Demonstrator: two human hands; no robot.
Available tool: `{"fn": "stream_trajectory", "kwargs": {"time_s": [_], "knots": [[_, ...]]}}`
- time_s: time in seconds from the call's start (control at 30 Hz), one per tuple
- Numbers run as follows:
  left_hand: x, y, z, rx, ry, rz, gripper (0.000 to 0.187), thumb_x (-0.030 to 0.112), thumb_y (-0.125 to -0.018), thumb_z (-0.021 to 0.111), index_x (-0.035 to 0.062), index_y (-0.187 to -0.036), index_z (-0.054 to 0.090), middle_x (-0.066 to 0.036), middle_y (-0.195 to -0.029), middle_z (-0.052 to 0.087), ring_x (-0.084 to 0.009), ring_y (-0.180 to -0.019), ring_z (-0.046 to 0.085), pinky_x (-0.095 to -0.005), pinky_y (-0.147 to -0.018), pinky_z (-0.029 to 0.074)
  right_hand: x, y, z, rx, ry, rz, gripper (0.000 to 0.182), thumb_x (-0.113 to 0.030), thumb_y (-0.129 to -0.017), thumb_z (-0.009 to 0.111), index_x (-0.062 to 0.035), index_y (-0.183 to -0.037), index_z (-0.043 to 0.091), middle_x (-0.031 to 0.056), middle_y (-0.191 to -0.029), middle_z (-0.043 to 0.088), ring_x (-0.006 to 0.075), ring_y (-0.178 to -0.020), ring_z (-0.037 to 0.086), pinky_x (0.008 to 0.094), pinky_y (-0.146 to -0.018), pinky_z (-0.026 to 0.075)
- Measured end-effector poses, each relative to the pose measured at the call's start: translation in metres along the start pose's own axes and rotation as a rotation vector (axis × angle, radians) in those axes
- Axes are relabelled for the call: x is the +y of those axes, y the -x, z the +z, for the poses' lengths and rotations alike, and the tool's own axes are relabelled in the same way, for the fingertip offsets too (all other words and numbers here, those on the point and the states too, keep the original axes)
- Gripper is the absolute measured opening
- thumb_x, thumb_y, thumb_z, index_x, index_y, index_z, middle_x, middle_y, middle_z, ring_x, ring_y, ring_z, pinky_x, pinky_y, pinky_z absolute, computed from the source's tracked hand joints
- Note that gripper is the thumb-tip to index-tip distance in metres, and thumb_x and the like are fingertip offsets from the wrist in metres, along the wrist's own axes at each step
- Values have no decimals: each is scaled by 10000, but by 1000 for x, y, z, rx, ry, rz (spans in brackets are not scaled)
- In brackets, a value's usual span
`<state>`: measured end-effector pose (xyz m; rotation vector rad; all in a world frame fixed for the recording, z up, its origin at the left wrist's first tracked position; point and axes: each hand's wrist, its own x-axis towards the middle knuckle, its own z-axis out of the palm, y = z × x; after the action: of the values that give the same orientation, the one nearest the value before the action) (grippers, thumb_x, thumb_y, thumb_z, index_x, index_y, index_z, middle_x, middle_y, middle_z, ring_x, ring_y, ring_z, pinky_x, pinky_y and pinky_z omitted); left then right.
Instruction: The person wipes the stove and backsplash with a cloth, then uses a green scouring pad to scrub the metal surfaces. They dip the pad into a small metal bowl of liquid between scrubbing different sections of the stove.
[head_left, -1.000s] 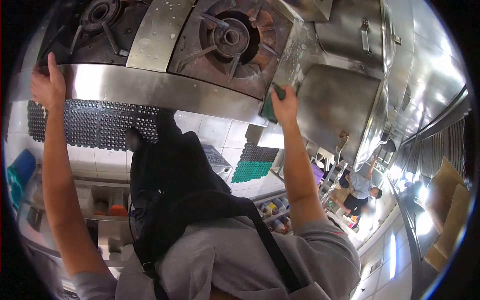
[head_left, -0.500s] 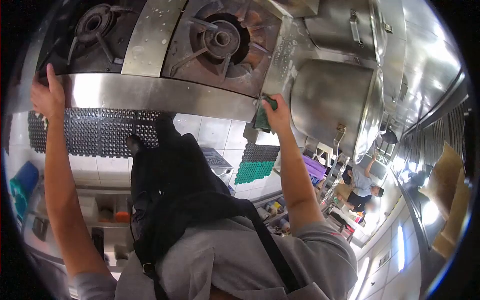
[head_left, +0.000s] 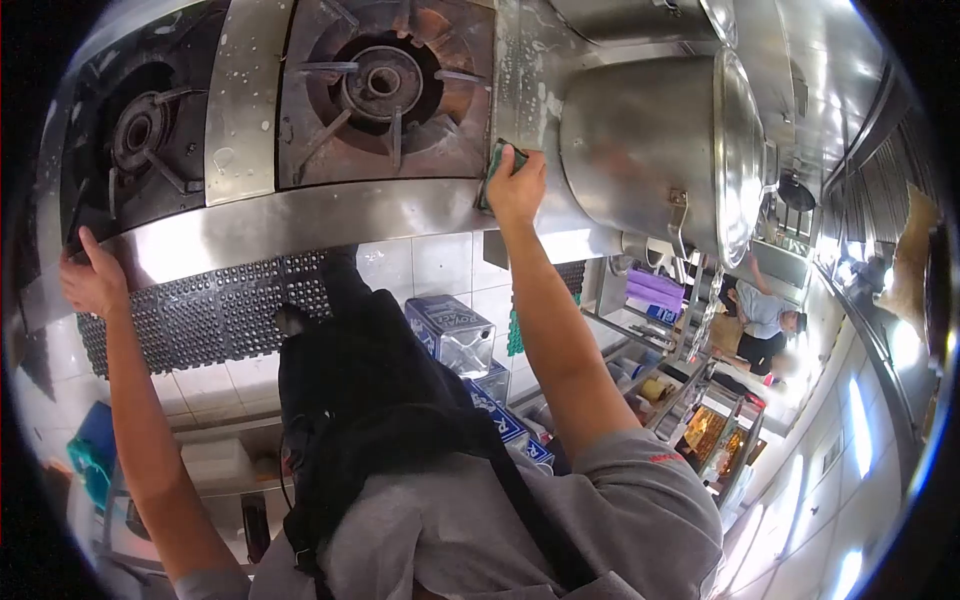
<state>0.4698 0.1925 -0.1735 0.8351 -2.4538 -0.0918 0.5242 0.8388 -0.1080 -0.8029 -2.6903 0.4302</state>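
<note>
My right hand [head_left: 520, 188] is closed on a dark green scouring pad [head_left: 494, 172]. It presses the pad against the steel strip at the right side of the front burner, near the stove's front edge. White suds streak the steel surface [head_left: 528, 75] just beyond. My left hand [head_left: 95, 280] rests at the far left on the stove's steel front edge [head_left: 330, 208], thumb spread away from the fingers and nothing held; part of its fingers is hard to see. Two burners, one on the right [head_left: 382, 82] and one on the left [head_left: 140, 132], sit bare between my hands.
A large steel pot [head_left: 640, 150] stands right beside my right hand, with another behind it. Below are a black rubber mat [head_left: 215, 315], a blue-printed carton [head_left: 450, 335] and shelves with containers. Farther right, a person [head_left: 762, 315] in a cap stands near a counter.
My view has shifted, so the stove sits lower at the left and higher at the right. My right hand has slid the scouring pad along the steel, staying closed on it.
</note>
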Motion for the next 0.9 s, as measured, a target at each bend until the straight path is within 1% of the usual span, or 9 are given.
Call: {"fn": "stream_trajectory", "kwargs": {"time_s": [0.2, 0.27, 0.33, 0.43, 0.5, 0.6, 0.63, 0.77, 0.9], "knots": [[0, 3, -5, -5, 40, 0, 771, 718, -867, 534, 70, -1278, 597, -156, -1220, 620, -378, -1190, 527, -535, -1020, 356, -8, -80, 27, 79, 77, -188, 429, -385, -942, 616, -10, -1122, 511, 257, -1037, 616, 466, -916, 613, 525, -784, 493], [-3, 0, -4, -19, 41, -4, 771, 719, -866, 533, 67, -1273, 603, -160, -1220, 622, -382, -1186, 530, -539, -1017, 359, -32, -125, 42, 158, 94, -237, 420, -385, -942, 618, -8, -1091, 511, 263, -1053, 620, 473, -931, 618, 526, -784, 499], [0, -1, -7, -29, 49, -10, 772, 719, -866, 533, 64, -1267, 610, -164, -1220, 623, -386, -1183, 533, -543, -1015, 362, -56, -158, 47, 106, 85, -216, 398, -366, -940, 628, -9, -1073, 513, 260, -1042, 622, 475, -933, 618, 526, -784, 500], [4, 4, -14, -47, 35, -59, 768, 716, -866, 533, 59, -1255, 619, -168, -1222, 625, -391, -1185, 535, -549, -1009, 369, -42, -152, 48, 132, 136, -359, 365, -335, -942, 630, -14, -1068, 512, 256, -1037, 621, 473, -939, 617, 523, -784, 498], [1, 0, -7, -51, 31, -20, 770, 714, -867, 531, 61, -1266, 612, -167, -1231, 623, -396, -1191, 532, -545, -1020, 360, -15, -104, 26, 36, 141, -297, 343, -317, -940, 636, -18, -1062, 518, 246, -1026, 620, 471, -919, 617, 524, -780, 496], [5, 2, -9, -17, 7, 12, 804, 731, -862, 524, 40, -1262, 622, -202, -1203, 634, -405, -1160, 559, -534, -1003, 393, 30, -9, -9, -44, 134, -357, 310, -252, -922, 663, -22, -1084, 532, 234, -1026, 616, 445, -921, 606, 521, -773, 481], [7, 4, -12, -19, 1, -2, 804, 731, -862, 524, 40, -1262, 622, -202, -1203, 634, -405, -1160, 559, -534, -1003, 393, 31, 2, -15, -93, 118, -262, 281, -213, -913, 669, -24, -1079, 546, 233, -999, 615, 434, -908, 603, 513, -761, 477], [13, 3, -17, -36, 42, -22, 803, 718, -862, 538, 35, -1275, 614, -208, -1229, 625, -404, -1194, 535, -530, -1025, 371, -1, -72, 26, 86, 101, -449, 259, -221, -924, 643, -14, -1054, 557, 232, -943, 621, 451, -897, 605, 515, -752, 477], [13, 4, -19, -63, 54, -48, 797, 707, -865, 545, 36, -1292, 597, -206, -1256, 612, -405, -1215, 519, -538, -1046, 345, -86, -204, 77, 79, 82, -280, 344, -311, -973, 568, 0, -1115, 533, 257, -1013, 640, 470, -950, 610, 526, -824, 478]]}}
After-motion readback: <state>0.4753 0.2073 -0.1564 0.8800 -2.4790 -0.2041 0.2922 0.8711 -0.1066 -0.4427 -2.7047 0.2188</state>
